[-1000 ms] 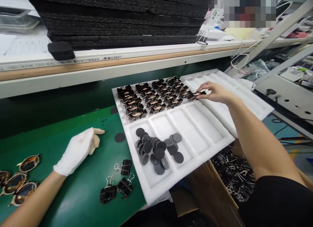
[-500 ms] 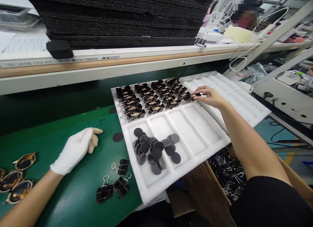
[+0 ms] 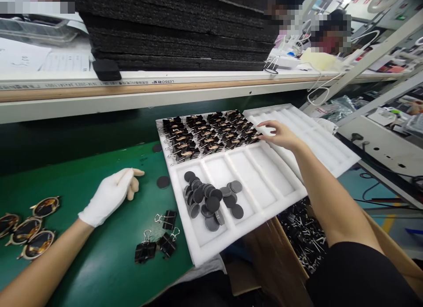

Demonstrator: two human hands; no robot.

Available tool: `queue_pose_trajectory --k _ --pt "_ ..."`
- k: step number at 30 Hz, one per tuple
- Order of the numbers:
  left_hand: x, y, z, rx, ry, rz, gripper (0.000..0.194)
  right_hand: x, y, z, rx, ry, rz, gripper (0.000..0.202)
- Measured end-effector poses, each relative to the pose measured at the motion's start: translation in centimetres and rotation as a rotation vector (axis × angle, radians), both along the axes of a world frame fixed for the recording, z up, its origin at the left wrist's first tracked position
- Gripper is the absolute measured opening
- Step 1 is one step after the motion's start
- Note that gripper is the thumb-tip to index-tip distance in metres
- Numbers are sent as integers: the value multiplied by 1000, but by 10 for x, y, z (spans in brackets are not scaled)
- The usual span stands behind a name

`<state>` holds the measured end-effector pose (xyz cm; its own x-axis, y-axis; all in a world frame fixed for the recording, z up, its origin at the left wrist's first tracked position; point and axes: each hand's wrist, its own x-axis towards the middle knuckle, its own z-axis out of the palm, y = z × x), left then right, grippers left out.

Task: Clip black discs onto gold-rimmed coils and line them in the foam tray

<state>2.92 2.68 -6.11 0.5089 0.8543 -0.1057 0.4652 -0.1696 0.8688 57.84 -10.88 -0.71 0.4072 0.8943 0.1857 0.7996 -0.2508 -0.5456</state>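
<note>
Bare right hand, fingers parted in a C, right by the end of the black binder clips with tan curved pieces, rowed on the white foam tray; contact, can't tell! They look light, stiff, springy: pinch the sides, but neighbours crowd close. White-gloved left hand, half-curled, shows nothing held; dark round discs heap in front.

Looks matt on the discs, smooth and foam-like on the tray, glossy and metallic on the binder clips.
</note>
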Motion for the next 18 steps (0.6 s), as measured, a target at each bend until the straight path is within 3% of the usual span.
queue_pose_trajectory --k 2,4,7,10,12,14,16,18 --pt "-3 0 -1 -15 -21 9 56 -32 -5 24 71 -23 -76 33" --pt "-10 -3 -4 -22 -37 7 56 -79 -12 44 123 -48 -22 23" --pt "-28 -21 -12 69 -16 25 50 -163 -22 53 113 -205 433 9" --pt "-58 -56 -19 518 102 -35 36 -236 -30 36 80 -370 842 15" --pt "-83 -78 -21 877 236 -208 30 -265 -29 17 110 -558 931 22" --pt "-111 -90 -21 1047 390 -314 28 -276 -24 -2 136 -644 983 31" --pt "-142 -90 -20 1040 541 -184 31 -272 -16 -19 150 -601 1031 34" --pt "-173 -83 -19 975 667 103 41 -261 -11 -35 125 -502 1038 33"
